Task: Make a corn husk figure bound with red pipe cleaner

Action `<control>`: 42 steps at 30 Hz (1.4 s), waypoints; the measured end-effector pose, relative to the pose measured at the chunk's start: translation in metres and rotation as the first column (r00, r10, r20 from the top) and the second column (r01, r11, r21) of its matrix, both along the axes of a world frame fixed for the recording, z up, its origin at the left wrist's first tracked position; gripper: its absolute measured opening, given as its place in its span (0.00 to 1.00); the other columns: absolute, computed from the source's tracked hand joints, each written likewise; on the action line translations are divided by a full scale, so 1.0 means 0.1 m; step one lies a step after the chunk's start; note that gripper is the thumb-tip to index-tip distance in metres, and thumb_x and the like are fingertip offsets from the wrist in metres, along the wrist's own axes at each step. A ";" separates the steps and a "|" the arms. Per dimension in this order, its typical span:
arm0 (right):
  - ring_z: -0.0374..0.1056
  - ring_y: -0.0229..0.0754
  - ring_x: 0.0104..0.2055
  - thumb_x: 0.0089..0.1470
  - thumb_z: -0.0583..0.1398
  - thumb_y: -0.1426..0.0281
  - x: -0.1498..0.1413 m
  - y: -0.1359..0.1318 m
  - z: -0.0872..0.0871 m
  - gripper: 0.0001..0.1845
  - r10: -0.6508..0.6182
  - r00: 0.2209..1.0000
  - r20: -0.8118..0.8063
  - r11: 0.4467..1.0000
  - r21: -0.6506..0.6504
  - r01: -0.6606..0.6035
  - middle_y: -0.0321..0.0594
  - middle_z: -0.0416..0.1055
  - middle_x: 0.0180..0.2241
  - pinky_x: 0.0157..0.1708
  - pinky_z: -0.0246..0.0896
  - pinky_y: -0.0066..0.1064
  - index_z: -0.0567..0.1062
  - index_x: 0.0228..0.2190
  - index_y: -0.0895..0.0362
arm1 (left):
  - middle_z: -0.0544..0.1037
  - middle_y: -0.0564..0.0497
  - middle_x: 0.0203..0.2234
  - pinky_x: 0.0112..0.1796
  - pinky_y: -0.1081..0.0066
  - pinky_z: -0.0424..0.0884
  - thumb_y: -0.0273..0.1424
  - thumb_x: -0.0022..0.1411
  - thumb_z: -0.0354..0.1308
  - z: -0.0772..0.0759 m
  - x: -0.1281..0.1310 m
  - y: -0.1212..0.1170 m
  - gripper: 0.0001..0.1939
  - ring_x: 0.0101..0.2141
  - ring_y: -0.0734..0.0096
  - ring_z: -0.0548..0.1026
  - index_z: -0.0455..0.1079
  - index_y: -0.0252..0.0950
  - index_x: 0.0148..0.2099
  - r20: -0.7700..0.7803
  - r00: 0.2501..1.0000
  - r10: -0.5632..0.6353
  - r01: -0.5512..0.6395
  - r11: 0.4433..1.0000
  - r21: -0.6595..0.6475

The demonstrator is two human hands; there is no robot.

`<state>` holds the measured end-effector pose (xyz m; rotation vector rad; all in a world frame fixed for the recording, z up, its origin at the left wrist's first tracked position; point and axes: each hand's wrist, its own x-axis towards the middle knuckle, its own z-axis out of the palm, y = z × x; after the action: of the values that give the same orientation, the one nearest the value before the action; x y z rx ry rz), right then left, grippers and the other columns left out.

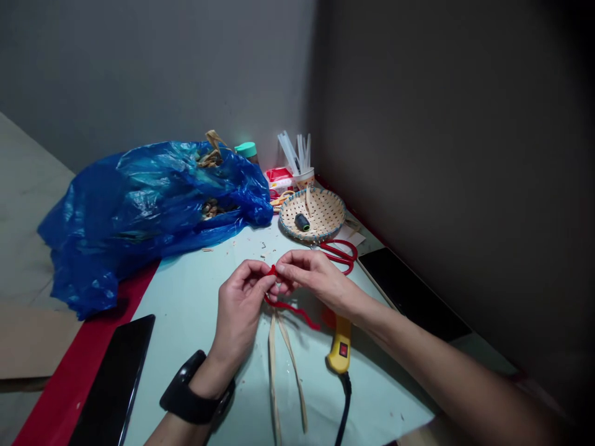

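My left hand [244,303] and my right hand [309,275] meet above the middle of the table, fingertips pinched together. Between them they grip a red pipe cleaner [295,308], whose free end trails to the right below my fingers. A small red tip of it shows between the two thumbs. Two pale strips of dried husk [273,371] hang or lie below my hands; their upper ends are hidden by my fingers. Under my right wrist lies a yellow glue gun [341,350] with a red switch and a black cord, its front part covered by the arm.
A blue plastic bag [153,198] with dried husks fills the back left. Behind my hands stand a woven basket [325,214] holding a dark thread spool [302,222], red-handled scissors [346,255] and a paper cup [305,179] of clear sticks. Black flat devices lie left [116,378] and right [409,291].
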<state>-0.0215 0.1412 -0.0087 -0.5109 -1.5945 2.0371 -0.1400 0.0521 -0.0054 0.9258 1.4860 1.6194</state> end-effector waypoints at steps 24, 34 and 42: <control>0.61 0.36 0.30 0.54 0.53 0.74 -0.27 0.05 -0.16 0.05 -0.363 0.921 0.144 0.672 0.725 0.151 0.34 0.67 0.27 0.32 0.53 0.27 0.66 0.28 0.56 | 0.74 0.53 0.21 0.24 0.78 0.67 0.28 0.49 0.63 -0.10 -0.28 0.26 0.06 0.21 0.78 0.70 0.69 0.32 0.29 0.327 0.944 0.042 -0.001 0.992 -0.125; 0.59 0.35 0.26 0.47 0.57 0.73 -0.67 0.71 -0.33 0.02 -0.373 0.898 0.236 0.685 0.723 0.094 0.31 0.66 0.22 0.28 0.49 0.26 0.68 0.24 0.56 | 0.72 0.53 0.15 0.18 0.79 0.64 0.25 0.42 0.61 -0.24 -0.62 0.84 0.07 0.16 0.78 0.68 0.66 0.33 0.26 0.166 0.978 0.123 -0.084 0.971 -0.225; 0.60 0.36 0.25 0.47 0.57 0.73 -0.76 0.81 -0.50 0.02 -0.377 0.888 0.263 0.649 0.759 0.051 0.34 0.68 0.22 0.28 0.50 0.26 0.70 0.25 0.58 | 0.71 0.52 0.12 0.14 0.78 0.64 0.22 0.42 0.57 -0.34 -0.66 0.96 0.05 0.13 0.75 0.67 0.64 0.33 0.25 0.106 0.984 0.145 -0.108 0.950 -0.293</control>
<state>-0.0976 0.2220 -0.0590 -0.7795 -2.2833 0.9686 -0.2062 0.1479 -0.0396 0.5655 1.6644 1.4705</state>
